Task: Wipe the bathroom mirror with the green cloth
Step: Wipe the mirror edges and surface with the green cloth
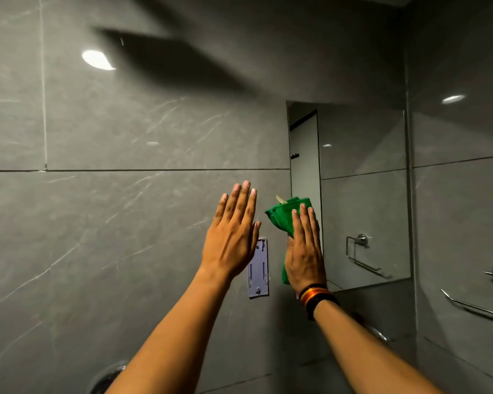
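Observation:
The frameless mirror (362, 194) hangs on the grey tiled wall at the right. A folded green cloth (285, 217) lies flat under my right hand (305, 251), which presses it against the mirror's lower left edge, half on the glass and half on the tile. Its upper part and a small label stick out above my fingertips. My left hand (231, 237) is raised beside it, fingers straight and spread, palm toward the wall tile, holding nothing. My right wrist wears striped bands.
A small grey wall plate (258, 268) is fixed between my hands, just left of the mirror. Chrome towel rails (475, 307) stick out from the right side wall. A round chrome fitting (106, 379) sits low on the wall at bottom left.

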Tool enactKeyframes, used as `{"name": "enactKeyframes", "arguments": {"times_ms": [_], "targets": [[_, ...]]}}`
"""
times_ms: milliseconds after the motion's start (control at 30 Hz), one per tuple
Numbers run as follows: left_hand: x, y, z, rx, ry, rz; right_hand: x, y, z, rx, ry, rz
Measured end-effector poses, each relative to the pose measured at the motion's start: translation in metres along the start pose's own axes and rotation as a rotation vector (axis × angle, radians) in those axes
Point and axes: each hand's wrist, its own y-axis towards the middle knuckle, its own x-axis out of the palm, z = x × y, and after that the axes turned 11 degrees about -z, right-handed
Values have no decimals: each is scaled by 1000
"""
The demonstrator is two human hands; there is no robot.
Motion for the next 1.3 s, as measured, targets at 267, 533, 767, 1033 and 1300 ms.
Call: {"name": "enactKeyframes", "arguments": {"times_ms": [267,533,767,1033,1300], "targets": [[47,82,-4,27,94,-2,83,-51,99,203,66,-34],[85,152,-24,69,227,23,157,-97,153,81,-195,-144],[115,159,-30,9,267,62,170,-71,172,42,-212,-200],[115,159,-31,15,264,65,117,73,121,50,-118,3],[123,161,-34,31,273,101,62,208,95,35,-133,165]]}}
